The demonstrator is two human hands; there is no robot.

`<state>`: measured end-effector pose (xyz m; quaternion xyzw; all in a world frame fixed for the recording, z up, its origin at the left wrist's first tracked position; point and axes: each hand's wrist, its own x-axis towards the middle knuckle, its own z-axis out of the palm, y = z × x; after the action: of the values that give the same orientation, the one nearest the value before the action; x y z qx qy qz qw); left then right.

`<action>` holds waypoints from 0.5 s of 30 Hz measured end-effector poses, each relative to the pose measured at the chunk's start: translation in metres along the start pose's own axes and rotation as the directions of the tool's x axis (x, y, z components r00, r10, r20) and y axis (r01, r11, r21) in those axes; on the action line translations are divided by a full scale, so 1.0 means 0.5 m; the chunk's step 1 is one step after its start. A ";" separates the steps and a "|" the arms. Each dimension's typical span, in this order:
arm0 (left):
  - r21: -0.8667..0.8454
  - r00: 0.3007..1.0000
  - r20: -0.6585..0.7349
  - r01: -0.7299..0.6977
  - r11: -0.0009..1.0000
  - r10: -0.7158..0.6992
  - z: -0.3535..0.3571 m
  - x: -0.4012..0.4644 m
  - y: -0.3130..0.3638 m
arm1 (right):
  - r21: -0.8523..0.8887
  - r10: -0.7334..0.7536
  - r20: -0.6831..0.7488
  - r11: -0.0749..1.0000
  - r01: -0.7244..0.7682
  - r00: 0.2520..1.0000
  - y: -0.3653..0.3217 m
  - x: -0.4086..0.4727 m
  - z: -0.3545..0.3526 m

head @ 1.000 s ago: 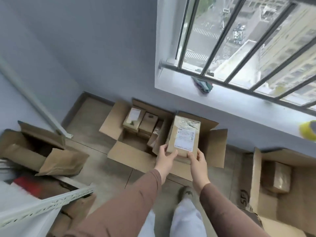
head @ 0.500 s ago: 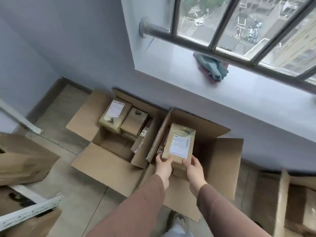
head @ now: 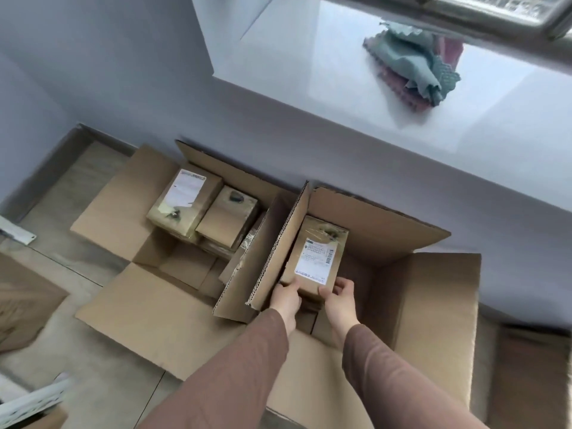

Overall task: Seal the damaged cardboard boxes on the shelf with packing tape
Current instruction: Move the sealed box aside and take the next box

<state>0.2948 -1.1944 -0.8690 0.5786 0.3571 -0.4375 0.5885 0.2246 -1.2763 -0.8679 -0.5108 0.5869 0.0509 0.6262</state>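
Holding the parcel [head: 315,258] inside the open carton [head: 439,305], I had my left hand [head: 286,300] and right hand [head: 339,301] gripping its near corners, fingers curled. A second carton [head: 130,317] with parcels stood beside, under the sill [head: 340,88].

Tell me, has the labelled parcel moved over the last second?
Yes. Both hands, left hand and right hand, have lowered the labelled parcel from above the right carton's rim down inside its walls.

Storage corner of a room, open cardboard cartons [head: 433,305] of parcels [head: 182,205] on tiled floor [head: 62,193], windowsill [head: 309,72]
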 end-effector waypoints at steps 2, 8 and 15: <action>0.024 1.000 -0.010 0.007 1.000 -0.007 -0.002 0.014 0.002 | -0.022 -0.006 -0.003 1.000 0.006 1.000 0.003 0.006 0.009; 0.080 0.996 0.002 0.090 0.993 -0.091 -0.021 0.017 0.004 | -0.065 0.014 0.019 0.998 -0.013 1.000 -0.020 -0.019 0.006; -0.010 0.985 0.168 0.036 0.999 -0.034 -0.086 -0.213 0.056 | -0.081 -0.140 -0.014 0.987 0.138 0.990 -0.136 -0.221 0.001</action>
<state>0.2859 -1.1425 -0.7634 0.5296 0.3193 -0.4926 0.6123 0.2364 -1.2488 -0.7414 -0.5756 0.5533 0.0256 0.6015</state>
